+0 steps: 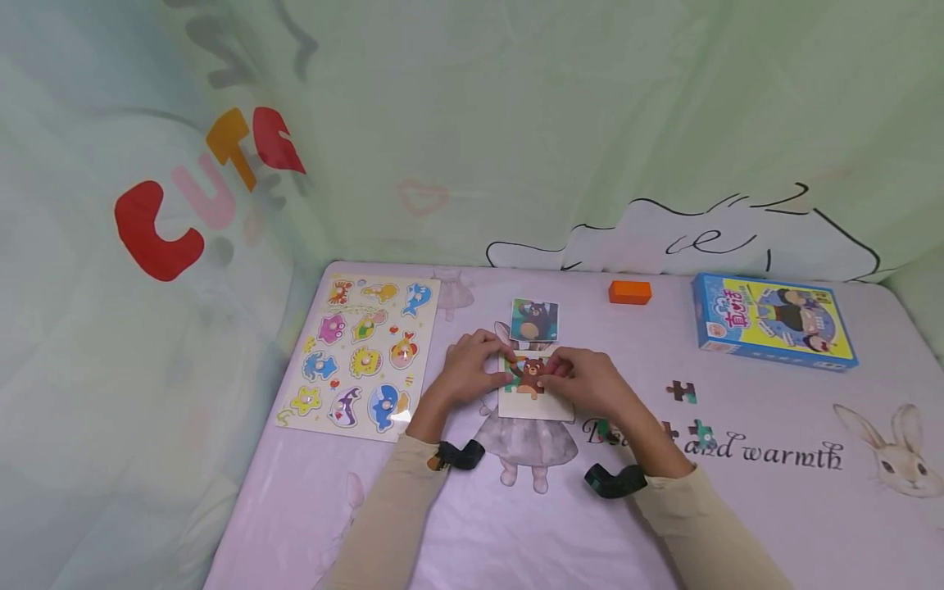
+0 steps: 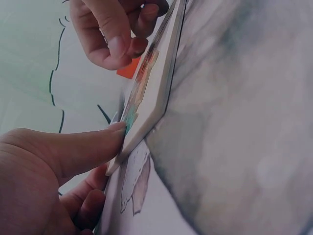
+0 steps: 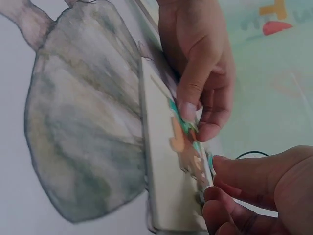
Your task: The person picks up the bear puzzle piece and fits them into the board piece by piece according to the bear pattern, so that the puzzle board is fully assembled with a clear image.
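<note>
A pale puzzle board (image 1: pixel 537 407) lies mid-table, its upper part filled with joined pieces of a brown bear picture (image 1: pixel 531 377). My left hand (image 1: pixel 469 369) holds the board's left side. In the left wrist view its thumb (image 2: pixel 93 142) presses on the top near the teal piece, fingers curled by the edge. Over the board's upper right is my right hand (image 1: pixel 586 379). The right wrist view shows its thumb and forefinger pinching a small puzzle piece (image 3: pixel 211 162) with a teal edge, mostly hidden by the fingers. Behind the board lies a bear picture card (image 1: pixel 534 320).
Loose puzzle pieces (image 1: pixel 682 392) lie to the right, some partly behind the right forearm. An animal knob-puzzle board (image 1: pixel 383 360) is at left. An orange block (image 1: pixel 630 292) and a blue-yellow box (image 1: pixel 774 321) stand toward the back right. A curtain (image 1: pixel 560 123) hangs behind the table.
</note>
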Demonstrator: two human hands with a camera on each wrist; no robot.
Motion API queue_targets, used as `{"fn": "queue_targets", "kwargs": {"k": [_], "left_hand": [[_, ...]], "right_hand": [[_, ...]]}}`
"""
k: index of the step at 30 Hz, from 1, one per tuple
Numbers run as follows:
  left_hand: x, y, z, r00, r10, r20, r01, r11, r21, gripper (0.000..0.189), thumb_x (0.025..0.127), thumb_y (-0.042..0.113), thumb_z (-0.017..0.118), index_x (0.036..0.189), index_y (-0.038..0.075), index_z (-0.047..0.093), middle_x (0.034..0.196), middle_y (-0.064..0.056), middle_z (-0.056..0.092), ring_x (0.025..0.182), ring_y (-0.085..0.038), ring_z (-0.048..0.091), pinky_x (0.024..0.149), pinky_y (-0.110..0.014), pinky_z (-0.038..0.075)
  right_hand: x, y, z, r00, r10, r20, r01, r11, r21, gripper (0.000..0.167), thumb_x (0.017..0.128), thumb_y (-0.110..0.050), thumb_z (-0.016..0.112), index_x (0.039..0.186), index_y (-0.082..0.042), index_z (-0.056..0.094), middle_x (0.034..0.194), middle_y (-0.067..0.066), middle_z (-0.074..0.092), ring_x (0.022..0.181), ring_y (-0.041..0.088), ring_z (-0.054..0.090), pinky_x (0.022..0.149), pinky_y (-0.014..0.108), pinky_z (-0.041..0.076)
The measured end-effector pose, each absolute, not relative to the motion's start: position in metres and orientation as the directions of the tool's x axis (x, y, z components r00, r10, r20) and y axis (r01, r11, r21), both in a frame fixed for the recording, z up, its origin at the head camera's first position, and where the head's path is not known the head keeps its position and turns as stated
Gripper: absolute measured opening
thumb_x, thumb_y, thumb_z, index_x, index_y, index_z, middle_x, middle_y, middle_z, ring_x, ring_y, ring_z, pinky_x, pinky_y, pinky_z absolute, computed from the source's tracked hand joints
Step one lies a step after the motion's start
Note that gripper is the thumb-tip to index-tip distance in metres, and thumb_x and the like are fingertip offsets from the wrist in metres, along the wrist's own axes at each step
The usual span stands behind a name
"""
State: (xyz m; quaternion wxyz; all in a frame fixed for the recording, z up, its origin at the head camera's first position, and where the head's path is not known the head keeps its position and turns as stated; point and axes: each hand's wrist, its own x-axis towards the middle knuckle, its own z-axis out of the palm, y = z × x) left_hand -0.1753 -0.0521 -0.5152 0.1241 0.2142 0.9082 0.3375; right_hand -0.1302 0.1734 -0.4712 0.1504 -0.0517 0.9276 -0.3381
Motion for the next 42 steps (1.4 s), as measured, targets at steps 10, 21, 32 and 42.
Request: {"fn": "queue_targets", "kwargs": {"k": [10, 21, 32, 42], "left_hand": [[-0.175, -0.053, -0.515, -0.879, 0.47, -0.077, 0.305, 0.681, 0.666, 0.023, 0.09, 0.028, 0.077, 0.111, 0.023, 0.073, 0.133, 0.0, 0.057, 0.123, -0.023, 0.049, 0.104, -0.047, 0.034], [-0.175, -0.053, -0.516, -0.878, 0.472, -0.078, 0.311, 0.687, 0.657, 0.022, 0.09, 0.029, 0.077, 0.111, 0.024, 0.073, 0.134, 0.0, 0.056, 0.125, -0.024, 0.048, 0.103, -0.046, 0.034], [-0.175, -0.052, -0.516, -0.877, 0.474, -0.079, 0.313, 0.688, 0.655, 0.022, 0.09, 0.03, 0.076, 0.111, 0.024, 0.072, 0.135, 0.0, 0.056, 0.124, -0.023, 0.048, 0.103, -0.045, 0.035], [-0.175, -0.052, -0.516, -0.877, 0.471, -0.09, 0.305, 0.694, 0.652, 0.022, 0.09, 0.029, 0.076, 0.112, 0.024, 0.072, 0.134, 0.001, 0.056, 0.122, -0.023, 0.048, 0.103, -0.045, 0.034]], "right_hand": [[-0.125, 0.19, -0.454, -0.962, -0.135, -0.238, 0.046, 0.777, -0.628, 0.019, 0.095, -0.029, 0.072, 0.101, -0.011, 0.071, 0.089, 0.006, 0.067, 0.084, 0.023, 0.058, 0.066, 0.029, 0.049], [-0.115, 0.22, -0.442, -0.976, -0.086, -0.2, 0.056, 0.789, -0.612, 0.022, 0.095, -0.03, 0.072, 0.104, -0.009, 0.07, 0.091, 0.007, 0.067, 0.082, 0.023, 0.059, 0.063, 0.028, 0.05], [-0.103, 0.272, -0.441, -0.971, -0.011, -0.241, 0.132, 0.813, -0.568, 0.042, 0.096, -0.042, 0.069, 0.119, -0.006, 0.067, 0.106, 0.015, 0.068, 0.098, 0.032, 0.059, 0.067, 0.028, 0.049], [-0.095, 0.317, -0.457, -0.964, 0.071, -0.258, 0.195, 0.845, -0.498, 0.049, 0.095, -0.043, 0.07, 0.124, -0.004, 0.067, 0.107, 0.019, 0.067, 0.099, 0.036, 0.058, 0.066, 0.031, 0.049]]}}
